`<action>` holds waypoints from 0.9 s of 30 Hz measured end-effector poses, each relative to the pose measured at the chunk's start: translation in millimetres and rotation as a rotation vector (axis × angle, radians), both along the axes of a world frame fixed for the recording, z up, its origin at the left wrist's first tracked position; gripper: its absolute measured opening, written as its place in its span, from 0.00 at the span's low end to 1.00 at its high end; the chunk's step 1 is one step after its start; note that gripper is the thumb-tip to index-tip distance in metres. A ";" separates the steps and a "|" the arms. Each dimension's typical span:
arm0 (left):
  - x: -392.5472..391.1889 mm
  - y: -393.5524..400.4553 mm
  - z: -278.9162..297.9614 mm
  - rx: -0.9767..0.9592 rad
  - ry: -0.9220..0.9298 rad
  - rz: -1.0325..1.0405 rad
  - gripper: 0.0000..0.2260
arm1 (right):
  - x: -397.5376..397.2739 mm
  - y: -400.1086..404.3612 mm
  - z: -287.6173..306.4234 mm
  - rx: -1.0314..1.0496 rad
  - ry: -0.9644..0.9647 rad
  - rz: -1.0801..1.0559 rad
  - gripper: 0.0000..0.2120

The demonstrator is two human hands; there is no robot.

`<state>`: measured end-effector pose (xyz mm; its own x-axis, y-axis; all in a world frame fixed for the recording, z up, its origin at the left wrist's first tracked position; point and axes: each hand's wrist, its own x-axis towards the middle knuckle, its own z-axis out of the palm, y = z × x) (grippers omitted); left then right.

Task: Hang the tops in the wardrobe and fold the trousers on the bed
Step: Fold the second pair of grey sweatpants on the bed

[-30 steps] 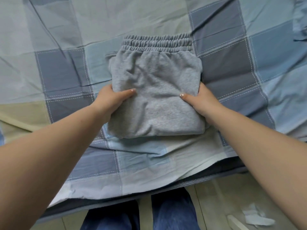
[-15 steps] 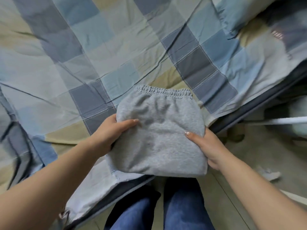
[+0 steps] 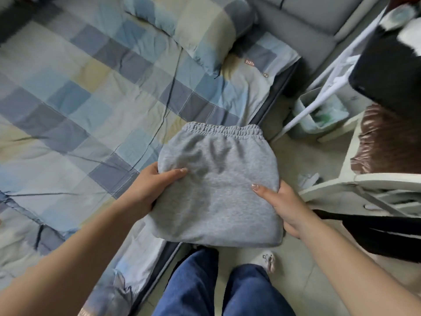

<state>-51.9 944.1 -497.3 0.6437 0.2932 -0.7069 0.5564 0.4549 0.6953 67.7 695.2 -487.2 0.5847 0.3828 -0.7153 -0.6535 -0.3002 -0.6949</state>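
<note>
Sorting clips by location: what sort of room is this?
Most likely a bedroom: a bed with a checked sheet, a matching pillow, and folded grey trousers held in both hands.

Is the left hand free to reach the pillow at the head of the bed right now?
Probably not: the left hand and right hand both hold the folded grey trousers. Only bare bedspread lies before the pillow.

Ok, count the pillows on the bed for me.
1. The checked pillow lies at the head of the bed, up beyond the folded grey trousers. More bedding past the frame's top edge may be hidden.
</note>
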 end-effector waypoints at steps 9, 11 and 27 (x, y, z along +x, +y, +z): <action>45.2 -105.7 112.1 0.031 -0.198 -0.328 0.20 | -39.5 -140.1 114.6 0.110 -0.126 -0.314 0.22; 54.7 -141.2 127.0 0.036 -0.215 -0.412 0.22 | -53.4 -179.3 131.0 0.118 -0.165 -0.389 0.21; 67.2 -498.6 215.7 -0.142 -0.378 -1.016 0.15 | -194.8 -493.8 221.5 -0.017 -0.480 -0.953 0.24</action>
